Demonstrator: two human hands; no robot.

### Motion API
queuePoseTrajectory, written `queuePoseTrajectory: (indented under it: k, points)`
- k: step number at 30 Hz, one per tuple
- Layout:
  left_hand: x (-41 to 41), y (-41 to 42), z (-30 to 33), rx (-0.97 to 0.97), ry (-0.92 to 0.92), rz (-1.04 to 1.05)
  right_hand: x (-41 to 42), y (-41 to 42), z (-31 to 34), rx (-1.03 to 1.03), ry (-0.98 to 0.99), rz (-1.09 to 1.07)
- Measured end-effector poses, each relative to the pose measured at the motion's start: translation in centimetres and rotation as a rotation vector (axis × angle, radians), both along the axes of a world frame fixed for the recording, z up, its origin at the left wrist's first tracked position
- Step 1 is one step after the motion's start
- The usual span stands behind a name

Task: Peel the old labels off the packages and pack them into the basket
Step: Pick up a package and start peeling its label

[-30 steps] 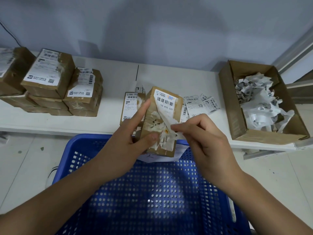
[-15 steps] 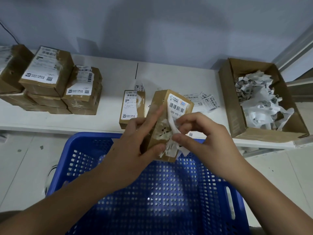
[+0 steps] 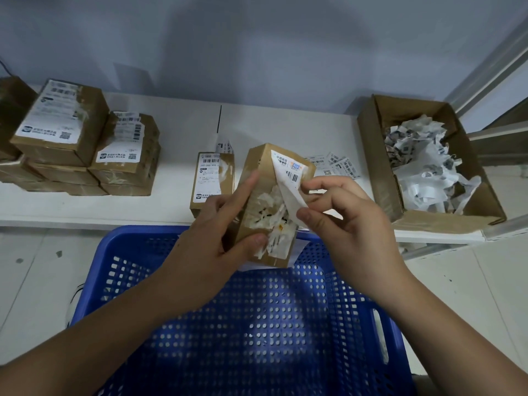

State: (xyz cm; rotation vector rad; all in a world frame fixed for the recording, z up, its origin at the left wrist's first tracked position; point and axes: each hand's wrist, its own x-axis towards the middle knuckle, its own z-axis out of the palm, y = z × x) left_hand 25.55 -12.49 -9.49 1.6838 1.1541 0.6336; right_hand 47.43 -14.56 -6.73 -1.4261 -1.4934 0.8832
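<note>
A brown cardboard package (image 3: pixel 258 178) is held above the far rim of the blue plastic basket (image 3: pixel 251 324). My left hand (image 3: pixel 211 238) grips its left side and lower face. A white shipping label (image 3: pixel 288 181) is partly peeled off its front, leaving torn paper residue below. My right hand (image 3: pixel 343 221) pinches the loose lower corner of that label between thumb and fingers. The basket holds no packages that I can see. Another labelled package (image 3: pixel 213 178) lies on the white shelf (image 3: pixel 177 132) just behind my left hand.
A stack of several labelled brown packages (image 3: pixel 85 144) sits on the shelf at left. An open cardboard box (image 3: pixel 423 218) full of crumpled peeled labels stands at right. A few loose labels (image 3: pixel 340 165) lie on the shelf behind the held package. Pale floor surrounds the basket.
The label has come further off the package, its loose flap now lifted up and to the right. My right hand shifted right with it, and the package turned slightly.
</note>
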Motion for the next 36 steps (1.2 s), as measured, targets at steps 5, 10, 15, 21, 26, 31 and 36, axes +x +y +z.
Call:
queuePoseTrajectory:
  k: [5,10,15,21,26,31,36]
  points:
    - [-0.2,0.2,-0.2,-0.023,-0.053,0.006,0.5,0.0,0.2,0.073,-0.083,0.003]
    - [-0.5,0.2,0.0,-0.059,-0.099,-0.011,0.7,-0.1,0.3,0.109,-0.095,0.017]
    - [-0.7,0.2,0.1,-0.089,-0.146,-0.022,1.1,-0.2,0.7,0.072,-0.031,0.042]
    - [-0.6,0.3,0.2,-0.085,-0.174,0.001,0.8,0.1,0.0,0.083,-0.026,0.031]
    - [-0.5,0.6,0.1,-0.055,-0.184,0.037,0.8,0.4,-0.5,0.123,-0.134,0.122]
    - [-0.1,0.5,-0.3,-0.028,-0.193,0.023,0.4,0.2,-0.4,0.101,-0.005,0.02]
    - [0.5,0.4,-0.4,-0.031,-0.136,-0.037,0.5,0.0,-0.8,0.217,-0.162,0.064]
